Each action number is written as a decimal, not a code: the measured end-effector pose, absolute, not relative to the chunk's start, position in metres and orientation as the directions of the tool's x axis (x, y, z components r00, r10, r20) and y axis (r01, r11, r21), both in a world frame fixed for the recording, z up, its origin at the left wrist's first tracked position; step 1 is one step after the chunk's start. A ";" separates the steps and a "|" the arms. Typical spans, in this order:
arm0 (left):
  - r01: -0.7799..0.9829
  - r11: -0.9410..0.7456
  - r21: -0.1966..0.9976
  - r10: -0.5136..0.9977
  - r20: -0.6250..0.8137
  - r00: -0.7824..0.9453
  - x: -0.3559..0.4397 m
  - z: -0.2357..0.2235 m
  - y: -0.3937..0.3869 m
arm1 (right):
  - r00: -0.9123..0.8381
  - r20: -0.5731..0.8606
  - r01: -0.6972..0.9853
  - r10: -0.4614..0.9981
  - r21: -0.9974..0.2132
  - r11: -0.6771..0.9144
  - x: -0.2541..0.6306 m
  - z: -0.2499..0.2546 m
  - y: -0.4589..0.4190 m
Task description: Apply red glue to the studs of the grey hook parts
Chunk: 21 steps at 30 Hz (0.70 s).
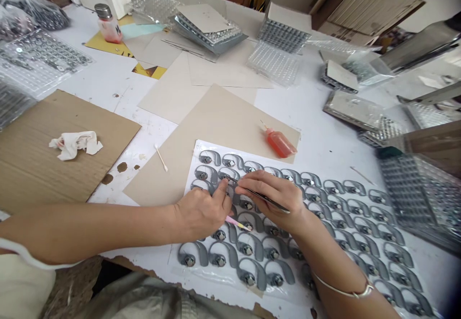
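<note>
Rows of grey hook-shaped pieces point(248, 249), like ear-hook earphone shells, lie on a white sheet in front of me, each with a small round metallic part. My right hand point(275, 196) grips dark metal tweezers point(267, 198), their tips at a piece in the second row from the back. Beside those tips, my left hand point(207, 211) presses its index finger down at the same piece. Its other fingers are curled around a thin pink stick with a yellow, pointed end point(236, 222). What the tweezers' tips pinch, if anything, is too small to make out.
A squeeze bottle of red liquid point(280, 144) lies on beige card point(216, 112) behind the pieces. A cotton swab point(161, 158) is on the left, near cardboard point(32, 165) with crumpled tissue point(76, 144). Clear trays point(406, 189) are stacked right; a capped jar point(108, 24) stands at the back.
</note>
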<state>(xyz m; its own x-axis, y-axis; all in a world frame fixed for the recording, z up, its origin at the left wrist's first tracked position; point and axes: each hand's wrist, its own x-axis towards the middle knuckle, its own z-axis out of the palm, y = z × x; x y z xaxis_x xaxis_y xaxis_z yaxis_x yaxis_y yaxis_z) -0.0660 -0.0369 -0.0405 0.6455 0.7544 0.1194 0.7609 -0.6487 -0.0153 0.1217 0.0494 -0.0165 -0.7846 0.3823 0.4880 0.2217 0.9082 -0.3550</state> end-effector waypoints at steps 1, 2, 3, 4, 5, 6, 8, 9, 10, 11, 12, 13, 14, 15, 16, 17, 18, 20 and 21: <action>0.762 -0.648 -0.004 0.757 0.108 0.645 -0.066 -0.040 -0.037 | -0.784 0.489 0.223 0.382 -0.351 0.909 0.122 -0.017 0.049; 0.762 -0.647 0.000 0.758 0.102 0.644 -0.066 -0.040 -0.037 | -0.783 0.489 0.227 0.386 -0.353 0.908 0.122 -0.017 0.050; 0.762 -0.647 0.000 0.758 0.100 0.644 -0.066 -0.040 -0.037 | -0.780 0.488 0.231 0.392 -0.358 0.905 0.122 -0.017 0.050; 0.762 -0.647 -0.004 0.758 0.101 0.644 -0.066 -0.040 -0.037 | -0.777 0.487 0.236 0.400 -0.364 0.901 0.123 -0.018 0.050; 0.762 -0.647 -0.010 0.758 0.105 0.644 -0.066 -0.040 -0.037 | -0.774 0.484 0.241 0.408 -0.371 0.897 0.123 -0.018 0.051; 0.763 -0.647 -0.017 0.756 0.113 0.644 -0.066 -0.040 -0.037 | -0.771 0.483 0.246 0.416 -0.377 0.893 0.124 -0.019 0.051; 0.762 -0.648 -0.022 0.753 0.131 0.644 -0.066 -0.040 -0.037 | -0.766 0.484 0.249 0.423 -0.384 0.889 0.125 -0.019 0.051; 0.761 -0.648 -0.021 0.752 0.135 0.645 -0.066 -0.040 -0.037 | -0.764 0.485 0.249 0.425 -0.386 0.888 0.125 -0.018 0.051; 0.761 -0.648 -0.016 0.753 0.133 0.644 -0.066 -0.039 -0.037 | -0.762 0.488 0.249 0.426 -0.388 0.888 0.125 -0.018 0.050; 0.761 -0.648 -0.007 0.755 0.124 0.644 -0.066 -0.039 -0.037 | -0.756 0.493 0.251 0.431 -0.390 0.886 0.124 -0.016 0.050; 0.762 -0.648 0.005 0.758 0.107 0.643 -0.066 -0.039 -0.036 | -0.745 0.497 0.262 0.445 -0.396 0.880 0.123 -0.015 0.049; 0.762 -0.648 0.018 0.760 0.089 0.644 -0.066 -0.038 -0.036 | -0.727 0.502 0.280 0.468 -0.406 0.870 0.122 -0.012 0.048; 0.762 -0.647 0.029 0.761 0.071 0.644 -0.066 -0.038 -0.036 | -0.701 0.511 0.300 0.498 -0.422 0.856 0.121 -0.010 0.048; 0.762 -0.646 0.040 0.763 0.057 0.644 -0.066 -0.037 -0.036 | -0.669 0.521 0.321 0.529 -0.440 0.839 0.120 -0.008 0.047; 0.763 -0.645 0.046 0.764 0.046 0.643 -0.066 -0.037 -0.036 | -0.635 0.529 0.343 0.563 -0.459 0.819 0.118 -0.006 0.047; 0.764 -0.643 0.051 0.766 0.038 0.642 -0.066 -0.036 -0.036 | -0.601 0.528 0.369 0.600 -0.482 0.795 0.117 -0.005 0.047; 0.765 -0.641 0.053 0.767 0.033 0.641 -0.066 -0.036 -0.036 | -0.570 0.515 0.396 0.640 -0.510 0.763 0.117 -0.005 0.047; 0.768 -0.639 0.046 0.769 0.031 0.638 -0.066 -0.036 -0.036 | -0.515 0.451 0.444 0.729 -0.587 0.677 0.116 -0.005 0.048; 0.767 -0.640 0.039 0.768 0.033 0.640 -0.067 -0.036 -0.036 | -0.493 0.408 0.460 0.769 -0.628 0.628 0.115 -0.007 0.049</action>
